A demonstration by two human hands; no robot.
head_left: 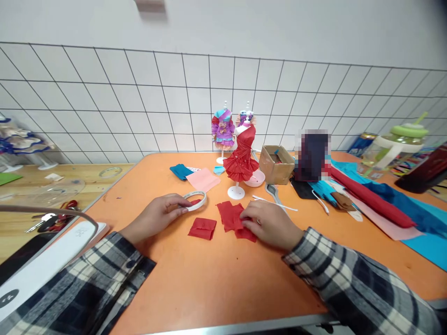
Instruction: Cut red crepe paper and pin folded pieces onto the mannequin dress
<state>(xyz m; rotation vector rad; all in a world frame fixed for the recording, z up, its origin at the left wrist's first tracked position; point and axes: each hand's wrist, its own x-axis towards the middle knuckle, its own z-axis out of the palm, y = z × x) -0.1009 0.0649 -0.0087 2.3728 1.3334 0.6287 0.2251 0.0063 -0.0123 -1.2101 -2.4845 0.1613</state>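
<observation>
My left hand (pixel 159 215) rests on the orange table (pixel 209 279) with its fingers closed on a white tape roll (pixel 195 199). My right hand (pixel 270 224) lies over a pile of red folded paper pieces (pixel 232 216), its fingertips pinching one of them. Between the hands lies a separate red folded square (pixel 202 228). Just behind stands a small mannequin in a red paper dress (pixel 241 158) on a white stand.
A second mannequin in a purple dress (pixel 223 128) stands at the wall. Pink paper (pixel 203 179), blue paper (pixel 180 171), a cardboard box (pixel 276 164), scissors (pixel 272 191), red and blue sheets (pixel 384 204) and a green-lidded cup (pixel 398 144) lie around. A white device (pixel 49 260) sits at left.
</observation>
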